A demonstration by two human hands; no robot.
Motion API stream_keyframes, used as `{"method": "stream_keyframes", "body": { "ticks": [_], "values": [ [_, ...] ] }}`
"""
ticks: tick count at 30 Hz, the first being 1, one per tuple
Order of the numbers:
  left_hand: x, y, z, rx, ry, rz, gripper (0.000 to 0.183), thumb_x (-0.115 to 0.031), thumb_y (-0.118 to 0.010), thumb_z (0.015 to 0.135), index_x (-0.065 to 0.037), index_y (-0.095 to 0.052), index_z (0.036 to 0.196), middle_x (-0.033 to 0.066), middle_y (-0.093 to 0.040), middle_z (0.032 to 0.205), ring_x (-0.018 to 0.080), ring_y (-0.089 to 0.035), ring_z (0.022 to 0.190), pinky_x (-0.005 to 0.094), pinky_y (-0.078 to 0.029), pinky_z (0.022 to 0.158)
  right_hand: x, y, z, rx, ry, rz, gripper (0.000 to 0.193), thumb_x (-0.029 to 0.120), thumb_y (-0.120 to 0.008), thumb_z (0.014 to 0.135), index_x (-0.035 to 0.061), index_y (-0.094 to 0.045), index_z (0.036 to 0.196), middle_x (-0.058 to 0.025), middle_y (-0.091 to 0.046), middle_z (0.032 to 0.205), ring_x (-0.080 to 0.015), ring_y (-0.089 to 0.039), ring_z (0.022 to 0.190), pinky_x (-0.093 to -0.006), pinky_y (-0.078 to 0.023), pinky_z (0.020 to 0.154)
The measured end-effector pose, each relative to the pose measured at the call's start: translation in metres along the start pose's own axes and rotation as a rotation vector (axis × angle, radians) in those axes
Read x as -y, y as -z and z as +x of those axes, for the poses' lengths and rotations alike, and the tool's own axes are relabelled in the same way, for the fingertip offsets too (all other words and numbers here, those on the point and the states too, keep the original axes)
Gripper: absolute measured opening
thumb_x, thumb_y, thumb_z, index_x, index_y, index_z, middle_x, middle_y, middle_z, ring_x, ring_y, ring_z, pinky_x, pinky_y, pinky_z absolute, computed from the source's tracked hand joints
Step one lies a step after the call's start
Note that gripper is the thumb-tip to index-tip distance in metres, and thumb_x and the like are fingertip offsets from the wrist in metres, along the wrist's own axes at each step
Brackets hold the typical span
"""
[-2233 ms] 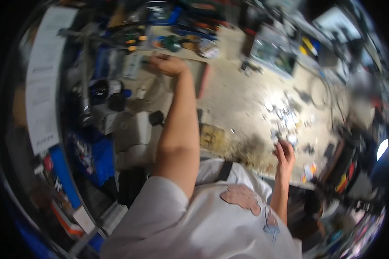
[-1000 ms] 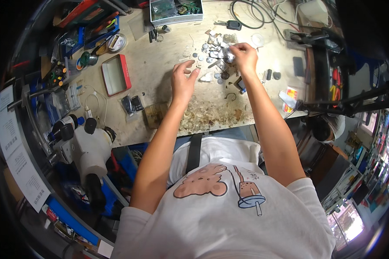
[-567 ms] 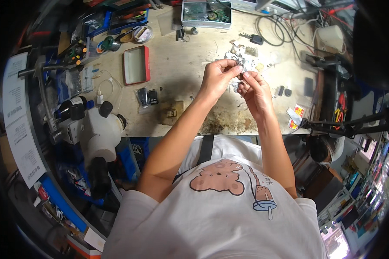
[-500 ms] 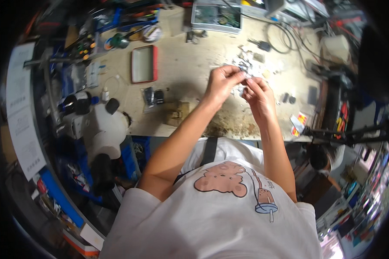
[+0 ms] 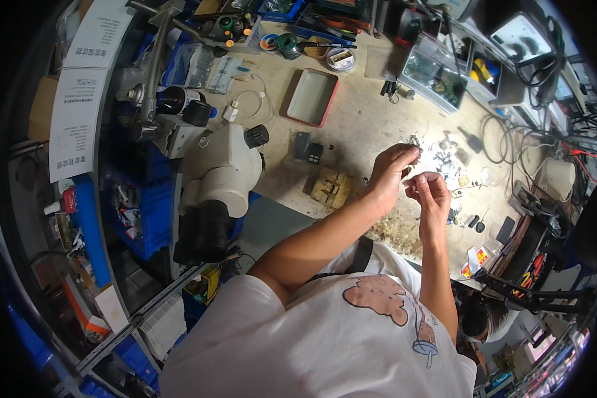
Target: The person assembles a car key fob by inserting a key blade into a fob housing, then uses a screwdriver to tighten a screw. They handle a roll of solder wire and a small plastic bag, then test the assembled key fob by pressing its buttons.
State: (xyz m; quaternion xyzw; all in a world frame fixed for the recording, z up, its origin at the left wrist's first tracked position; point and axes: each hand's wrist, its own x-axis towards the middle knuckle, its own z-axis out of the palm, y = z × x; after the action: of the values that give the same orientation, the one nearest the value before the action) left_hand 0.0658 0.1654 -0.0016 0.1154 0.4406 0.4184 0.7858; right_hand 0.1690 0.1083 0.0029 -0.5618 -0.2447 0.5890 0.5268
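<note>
Over the workbench (image 5: pixel 351 156), my left hand (image 5: pixel 389 174) is pinched on a small dark piece (image 5: pixel 414 147) with what looks like a thin wire loop at its top. Its exact kind is too small to tell. Just right of it and a little nearer, my right hand (image 5: pixel 431 199) has its fingers curled and thumb pressed in; whatever is between them is hidden. A small gap separates the two hands. Behind and to the right of them lies a brightly lit scatter of small white and metal parts (image 5: pixel 448 161).
A white microscope (image 5: pixel 212 162) stands at the left. On the bench lie a red-rimmed tray (image 5: pixel 335 103), a worn tan block (image 5: pixel 331 188) and small black parts (image 5: pixel 474 221). A clear bin (image 5: pixel 434 69) and coiled cables (image 5: pixel 504 136) are farther back. Another person (image 5: pixel 494 318) is at lower right.
My view has turned, so the bench appears shifted right and tilted, with more of the microscope showing. My hands have drawn slightly apart, and the wire loop now shows above my left fingertips.
</note>
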Motion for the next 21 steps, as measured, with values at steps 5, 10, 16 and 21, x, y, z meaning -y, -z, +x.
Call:
{"method": "stream_keyframes", "body": {
  "ticks": [5, 10, 16, 21],
  "values": [
    [0.008, -0.005, -0.003, 0.182, 0.125, -0.043, 0.011, -0.019, -0.064, 0.079, -0.011, -0.059, 0.084, -0.0013, -0.058, 0.080, 0.0088, -0.052, 0.075, 0.0237, -0.039, 0.066, 0.015, -0.007, -0.004, -0.091, 0.044, -0.037, 0.020, 0.014, -0.058, 0.085, -0.0019, -0.056, 0.097, -0.0051, -0.060, 0.084, -0.0118, -0.054, 0.074, -0.0246, -0.043, 0.068],
    [0.009, -0.003, -0.003, 0.233, 0.246, -0.042, 0.012, -0.023, -0.063, 0.078, -0.013, -0.057, 0.078, -0.0035, -0.054, 0.069, 0.0080, -0.048, 0.062, 0.0228, -0.037, 0.053, 0.010, -0.001, -0.005, -0.022, -0.014, 0.133, 0.018, 0.018, -0.056, 0.086, 0.0014, -0.058, 0.080, -0.0019, -0.056, 0.067, -0.0078, -0.046, 0.060, -0.0219, -0.037, 0.058],
    [-0.005, -0.017, -0.007, 0.213, 0.085, 0.184, 0.006, -0.006, -0.054, 0.082, -0.006, -0.055, 0.087, 0.0031, -0.058, 0.078, 0.0134, -0.055, 0.075, 0.0277, -0.045, 0.073, 0.027, 0.021, -0.026, -0.008, -0.064, 0.145, 0.016, 0.017, -0.057, 0.084, 0.0023, -0.061, 0.079, -0.0007, -0.057, 0.067, -0.0061, -0.047, 0.059, -0.0204, -0.036, 0.054],
    [-0.007, -0.019, -0.007, 0.280, 0.096, 0.128, 0.004, -0.007, -0.055, 0.083, -0.007, -0.056, 0.087, 0.0035, -0.059, 0.080, 0.0133, -0.056, 0.078, 0.0318, -0.046, 0.078, 0.034, 0.038, -0.041, -0.017, -0.038, 0.048, 0.016, 0.016, -0.056, 0.084, 0.0021, -0.061, 0.078, -0.0010, -0.060, 0.071, -0.0049, -0.049, 0.060, -0.0196, -0.036, 0.054]
  ]
}}
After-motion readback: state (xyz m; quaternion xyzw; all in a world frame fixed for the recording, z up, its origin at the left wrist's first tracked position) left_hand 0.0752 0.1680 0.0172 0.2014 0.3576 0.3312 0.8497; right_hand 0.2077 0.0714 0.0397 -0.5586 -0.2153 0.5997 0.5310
